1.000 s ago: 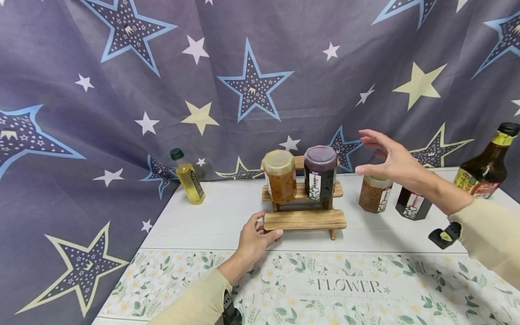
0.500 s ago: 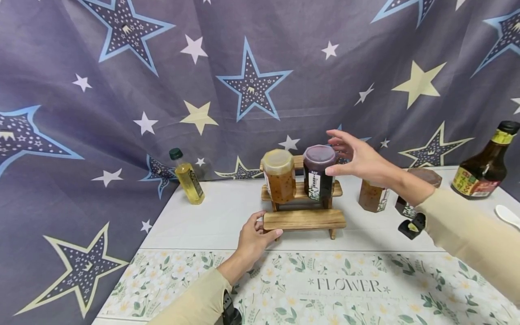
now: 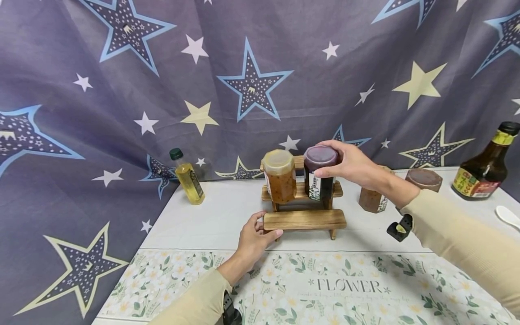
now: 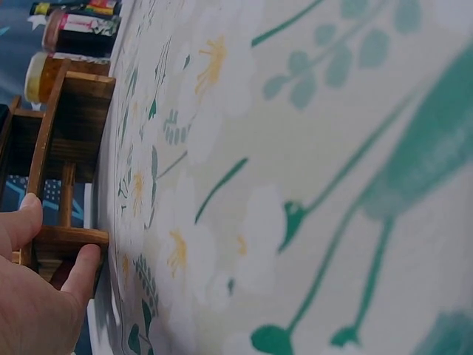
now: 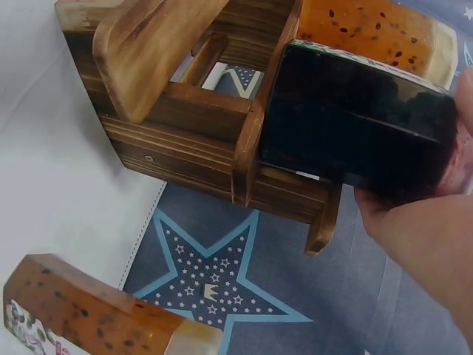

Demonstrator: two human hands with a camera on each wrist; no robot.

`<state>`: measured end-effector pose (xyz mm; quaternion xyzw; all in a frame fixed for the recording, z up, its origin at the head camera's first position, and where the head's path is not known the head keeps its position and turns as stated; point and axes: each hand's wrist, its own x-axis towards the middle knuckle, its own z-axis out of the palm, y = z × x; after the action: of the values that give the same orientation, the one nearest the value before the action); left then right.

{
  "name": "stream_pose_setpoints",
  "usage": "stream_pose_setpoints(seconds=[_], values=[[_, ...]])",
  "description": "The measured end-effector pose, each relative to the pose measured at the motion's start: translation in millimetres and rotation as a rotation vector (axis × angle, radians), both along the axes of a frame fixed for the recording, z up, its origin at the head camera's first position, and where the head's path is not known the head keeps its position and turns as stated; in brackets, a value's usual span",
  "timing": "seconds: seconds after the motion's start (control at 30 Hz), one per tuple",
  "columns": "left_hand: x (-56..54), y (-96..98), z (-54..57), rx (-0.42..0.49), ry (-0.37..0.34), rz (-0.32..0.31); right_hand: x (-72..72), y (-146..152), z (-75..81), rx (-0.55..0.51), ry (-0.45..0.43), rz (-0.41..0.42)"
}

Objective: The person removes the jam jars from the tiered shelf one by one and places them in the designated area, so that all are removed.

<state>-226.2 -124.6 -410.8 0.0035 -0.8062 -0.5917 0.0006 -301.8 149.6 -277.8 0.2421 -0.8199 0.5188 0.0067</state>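
My left hand point(image 3: 252, 239) grips the left end of the lowest step of a small tiered wooden rack point(image 3: 304, 220), thumb in front. In the left wrist view its thumb and a finger press the rack's end point(image 4: 70, 237). On the middle step two faceted jars stand side by side. My right hand point(image 3: 355, 166) holds the dark purple jam jar point(image 3: 326, 192) near its lid, thumb at the front and fingers behind. The right wrist view shows this dark jar point(image 5: 355, 118) still against the step. The amber jar with dark specks point(image 3: 281, 185) is just left of it.
Right of the rack stand another amber jar point(image 3: 370, 201) and a dark jar point(image 3: 424, 178), partly behind my right arm. Farther right are a brown sauce bottle point(image 3: 479, 169) and a white spoon point(image 3: 508, 216). An oil bottle point(image 3: 189, 183) stands left. A star-patterned curtain point(image 3: 162, 90) hangs behind.
My right hand has moved left from above the right-hand jars to the dark jar on the rack and closed around it. The left hand has stayed on the rack.
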Motion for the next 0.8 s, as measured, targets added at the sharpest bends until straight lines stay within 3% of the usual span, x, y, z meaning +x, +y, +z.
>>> stream_pose_setpoints(seconds=[0.8], values=[[0.0,-0.4,1.0,0.006,-0.013,0.000,-0.6,-3.8,4.7,-0.027,0.005,-0.056]])
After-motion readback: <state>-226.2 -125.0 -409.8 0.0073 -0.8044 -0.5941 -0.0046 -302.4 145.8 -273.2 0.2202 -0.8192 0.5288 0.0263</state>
